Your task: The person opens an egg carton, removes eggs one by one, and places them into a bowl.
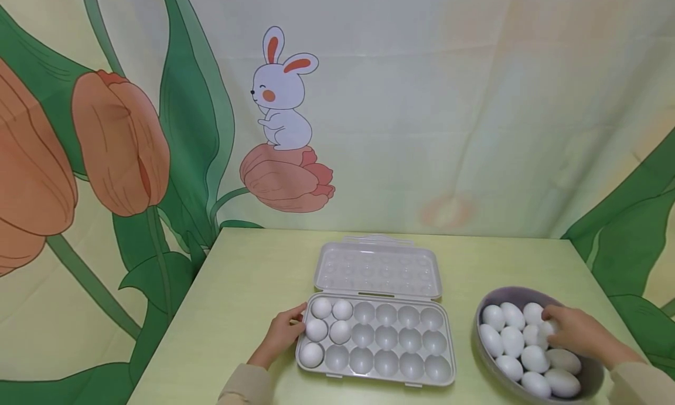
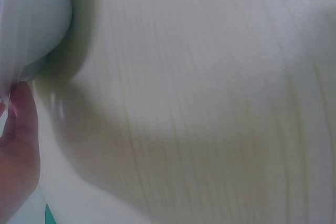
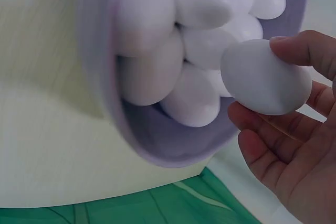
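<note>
An egg box (image 1: pixel 381 379) lies with its lid (image 1: pixel 377 270) folded back. Three white eggs fill its leftmost column, and two more sit in the column beside it. My left hand (image 1: pixel 282 336) holds the box by its left edge, fingertips at the rim; the left wrist view shows the thumb (image 2: pixel 23 103) against that edge. On the right, my right hand (image 1: pixel 577 333) is over a purple-grey bowl (image 1: pixel 484 353) of eggs. It grips one white egg (image 3: pixel 265 77) between thumb and fingers, above the others in the bowl.
Several white eggs (image 1: pixel 512 340) and a few darker-looking ones (image 1: pixel 562 383) are heaped in the bowl. The pale yellow-green table (image 1: pixel 253 276) meets a hanging cloth (image 1: pixel 379 129) printed with tulips and a rabbit at its back edge.
</note>
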A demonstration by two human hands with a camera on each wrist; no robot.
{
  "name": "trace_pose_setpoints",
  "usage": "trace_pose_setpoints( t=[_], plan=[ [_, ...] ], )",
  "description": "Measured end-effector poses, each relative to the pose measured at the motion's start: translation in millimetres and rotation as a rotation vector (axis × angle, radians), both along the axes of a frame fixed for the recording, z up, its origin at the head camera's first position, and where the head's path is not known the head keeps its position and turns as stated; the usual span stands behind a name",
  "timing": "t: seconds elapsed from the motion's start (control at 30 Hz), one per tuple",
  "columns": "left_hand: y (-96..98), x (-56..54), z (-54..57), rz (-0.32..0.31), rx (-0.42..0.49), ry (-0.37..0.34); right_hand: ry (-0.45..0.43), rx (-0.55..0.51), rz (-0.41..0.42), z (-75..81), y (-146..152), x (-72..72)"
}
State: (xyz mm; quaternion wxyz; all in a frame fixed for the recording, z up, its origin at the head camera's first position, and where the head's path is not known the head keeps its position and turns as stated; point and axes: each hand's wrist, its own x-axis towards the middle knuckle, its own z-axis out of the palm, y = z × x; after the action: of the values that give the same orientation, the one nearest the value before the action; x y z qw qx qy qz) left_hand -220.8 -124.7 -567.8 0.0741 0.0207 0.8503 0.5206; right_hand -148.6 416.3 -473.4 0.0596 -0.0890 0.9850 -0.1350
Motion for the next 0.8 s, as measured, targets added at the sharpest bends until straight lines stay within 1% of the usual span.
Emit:
trace_pose_setpoints(
  t=[0.2, 0.3, 0.57, 0.8],
  plan=[
    [0.0, -0.7, -0.7, -0.002, -0.01, 0.0, -0.081, 0.021, -0.042, -4.4, 8, 0.2],
    [0.0, -0.8, -1.0, 0.0, -0.008, 0.001, -0.1, 0.029, -0.059, -5.3, 9, 1.9],
    [-0.4, -1.1, -1.2, -0.008, -0.009, 0.007, -0.08, 0.025, -0.055, -9.3, 8, 6.7],
    [0.1, -0.4, -0.2, -0.009, -0.005, 0.012, -0.079, 0.017, -0.057, -13.5, 9, 5.5]
  ],
)
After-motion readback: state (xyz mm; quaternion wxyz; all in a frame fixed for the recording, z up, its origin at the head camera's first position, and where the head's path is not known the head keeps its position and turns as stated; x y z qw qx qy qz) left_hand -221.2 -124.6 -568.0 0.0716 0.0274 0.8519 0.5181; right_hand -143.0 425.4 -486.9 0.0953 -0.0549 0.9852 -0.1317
